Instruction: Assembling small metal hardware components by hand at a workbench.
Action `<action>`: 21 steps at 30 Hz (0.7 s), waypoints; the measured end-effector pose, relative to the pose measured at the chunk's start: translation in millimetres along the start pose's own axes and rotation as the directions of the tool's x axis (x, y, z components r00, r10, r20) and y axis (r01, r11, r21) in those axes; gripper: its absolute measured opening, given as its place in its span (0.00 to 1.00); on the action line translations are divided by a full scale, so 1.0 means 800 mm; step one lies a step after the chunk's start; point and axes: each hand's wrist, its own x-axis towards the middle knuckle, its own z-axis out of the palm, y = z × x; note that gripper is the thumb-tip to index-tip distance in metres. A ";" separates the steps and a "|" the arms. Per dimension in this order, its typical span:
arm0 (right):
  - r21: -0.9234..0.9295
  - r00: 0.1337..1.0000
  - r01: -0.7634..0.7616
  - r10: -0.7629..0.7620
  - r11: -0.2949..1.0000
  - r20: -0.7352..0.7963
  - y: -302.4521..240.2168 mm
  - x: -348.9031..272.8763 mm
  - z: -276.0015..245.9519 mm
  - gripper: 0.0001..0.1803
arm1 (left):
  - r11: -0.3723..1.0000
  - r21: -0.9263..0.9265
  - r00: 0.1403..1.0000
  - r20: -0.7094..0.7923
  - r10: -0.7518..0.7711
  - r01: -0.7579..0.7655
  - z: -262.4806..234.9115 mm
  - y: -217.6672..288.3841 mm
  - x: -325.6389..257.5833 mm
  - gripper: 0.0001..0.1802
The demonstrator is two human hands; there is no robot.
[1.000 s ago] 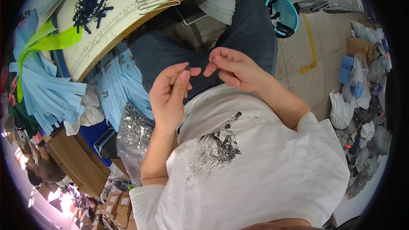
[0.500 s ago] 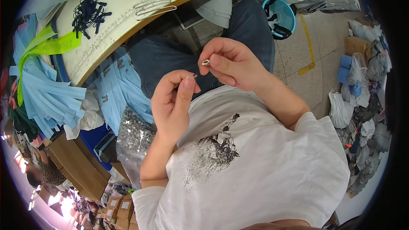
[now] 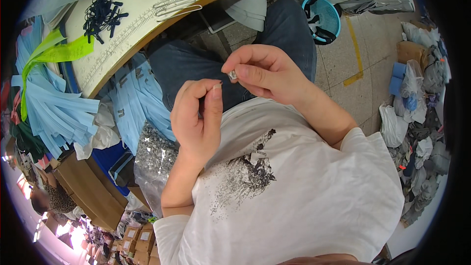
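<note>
Over my lap, my right hand point(image 3: 269, 73) pinches a small silvery metal fitting point(image 3: 232, 75) between thumb and fingers. The fitting's exact kind is too small to tell. Close beside it on the left, my left hand point(image 3: 197, 118) has thumb and forefinger pressed together. A tiny dark bit shows at those fingertips, too small to name. The two hands are apart by a narrow gap. Below the left wrist, near the forearm, stands a clear plastic bag point(image 3: 154, 154) holding many small metallic pieces.
A curved worktable point(image 3: 142, 29) with ruler markings spans the far side, bearing a heap of dark cord pulls point(image 3: 103, 12) and a bent wire rack point(image 3: 176, 7). Light blue fabric strips point(image 3: 51, 108) hang at left. A blue basket point(image 3: 324, 17) stands on the floor right.
My right hand has moved slightly left and turned the metal fitting. The left hand has shifted a little left, and its thumb and forefinger are more upright.
</note>
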 end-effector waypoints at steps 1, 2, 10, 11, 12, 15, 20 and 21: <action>0.000 1.000 0.000 0.000 1.000 0.000 0.001 0.000 -0.001 0.12 | 1.000 0.008 1.000 0.002 0.010 -0.010 0.000 0.001 0.000 0.02; -0.025 0.999 0.021 -0.020 0.999 0.032 0.002 0.001 -0.003 0.12 | 1.000 0.008 1.000 0.003 0.010 -0.010 0.001 0.001 0.000 0.02; -0.129 0.994 0.104 -0.108 0.986 -0.023 0.000 -0.001 0.010 0.08 | 1.000 0.006 1.000 0.011 -0.010 0.010 0.001 0.005 0.000 0.03; -0.185 0.991 0.121 -0.130 0.975 -0.036 -0.002 -0.002 0.011 0.08 | 1.000 0.006 1.000 0.012 -0.011 0.011 0.000 0.006 0.002 0.03; -0.241 0.987 0.137 -0.153 0.961 -0.048 -0.003 -0.002 0.011 0.08 | 0.996 0.081 0.999 0.021 0.028 -0.029 -0.001 0.007 0.003 0.04; -0.319 0.971 0.211 -0.235 0.924 -0.041 -0.003 -0.002 0.012 0.08 | 0.978 0.193 0.996 0.046 0.073 -0.081 -0.002 0.012 0.007 0.05; -0.258 0.976 0.184 -0.208 0.948 -0.068 -0.005 -0.001 0.013 0.08 | 0.964 0.246 0.994 0.038 0.098 -0.105 0.000 0.012 0.007 0.07; -0.251 0.970 0.209 -0.232 0.945 -0.066 -0.004 0.000 0.013 0.09 | 0.959 0.262 0.994 0.043 0.096 -0.104 0.000 0.013 0.007 0.07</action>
